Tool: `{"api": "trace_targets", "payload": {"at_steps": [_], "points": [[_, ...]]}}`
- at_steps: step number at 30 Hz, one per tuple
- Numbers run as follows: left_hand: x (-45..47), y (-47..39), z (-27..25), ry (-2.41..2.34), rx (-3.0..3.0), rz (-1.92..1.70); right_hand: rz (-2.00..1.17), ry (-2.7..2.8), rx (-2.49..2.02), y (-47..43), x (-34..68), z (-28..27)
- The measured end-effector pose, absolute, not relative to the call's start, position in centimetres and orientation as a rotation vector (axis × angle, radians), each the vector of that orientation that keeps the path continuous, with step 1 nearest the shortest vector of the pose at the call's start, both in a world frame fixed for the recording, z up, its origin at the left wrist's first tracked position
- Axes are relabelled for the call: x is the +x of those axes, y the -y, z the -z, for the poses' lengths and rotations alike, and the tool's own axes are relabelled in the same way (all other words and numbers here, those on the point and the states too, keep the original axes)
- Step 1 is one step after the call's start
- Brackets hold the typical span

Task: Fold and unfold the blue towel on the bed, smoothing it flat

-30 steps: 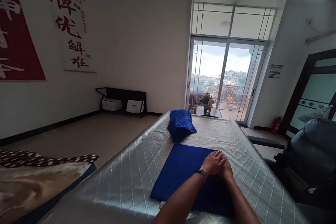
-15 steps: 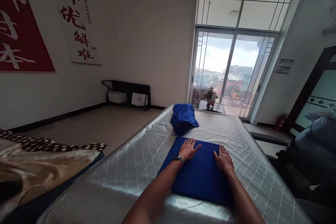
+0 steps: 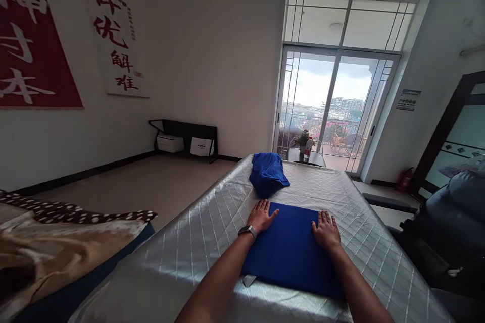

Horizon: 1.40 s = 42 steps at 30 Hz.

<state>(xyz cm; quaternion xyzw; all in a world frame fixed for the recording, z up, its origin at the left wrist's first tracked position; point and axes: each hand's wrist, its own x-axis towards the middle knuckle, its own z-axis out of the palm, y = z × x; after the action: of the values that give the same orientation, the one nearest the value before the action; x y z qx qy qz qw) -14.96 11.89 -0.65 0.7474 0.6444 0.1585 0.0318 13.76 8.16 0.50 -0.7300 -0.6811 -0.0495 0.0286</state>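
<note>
A flat blue rectangle of folded cloth (image 3: 291,252) lies on the silver quilted cover (image 3: 189,234) in front of me. My left hand (image 3: 262,217), with a watch on its wrist, rests palm down on the far left corner of the cloth, fingers stretched out. Palm down on the far right corner lies my right hand (image 3: 326,229), its fingers spread a little. A small pale tab (image 3: 249,280) sticks out at the near left edge. Just beyond the folded piece is a crumpled blue cloth (image 3: 268,174).
Left of the covered table lies a tan and dotted blanket (image 3: 76,242). A dark padded seat (image 3: 450,212) stands at the right. Farther back are a small table (image 3: 316,160) with a plant and bottle, a sliding glass door (image 3: 337,106) and a low black rack (image 3: 189,131).
My left hand has slid left to the edge of the folded cloth, and my right hand has shifted slightly right. The small pale tab now shows. The view has tilted up slightly.
</note>
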Motion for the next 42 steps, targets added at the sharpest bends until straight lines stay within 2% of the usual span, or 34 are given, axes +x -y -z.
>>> {"api": "trace_targets", "payload": {"at_steps": [3, 11, 27, 33, 42], "points": [[-15.2, -12.0, 0.9, -1.982, 2.319, -0.506, 0.207, 2.162, -2.243, -8.9, 13.4, -1.5], [-15.5, -12.6, 1.7, -1.967, 2.37, -0.506, -0.101, 2.065, -2.207, -9.8, 13.8, 0.2], [-15.0, -12.0, 0.6, -2.043, 2.323, -0.334, -0.118, 1.964, -2.208, -9.0, 13.7, 0.4], [-12.4, -12.1, -0.3, -2.253, 2.262, -0.273, -0.152, 1.931, -2.18, -8.9, 13.6, 0.5], [2.0, -9.7, 0.4, -1.376, 2.695, -0.448, -0.028, 2.063, -2.134, -9.0, 14.4, 1.4]]}}
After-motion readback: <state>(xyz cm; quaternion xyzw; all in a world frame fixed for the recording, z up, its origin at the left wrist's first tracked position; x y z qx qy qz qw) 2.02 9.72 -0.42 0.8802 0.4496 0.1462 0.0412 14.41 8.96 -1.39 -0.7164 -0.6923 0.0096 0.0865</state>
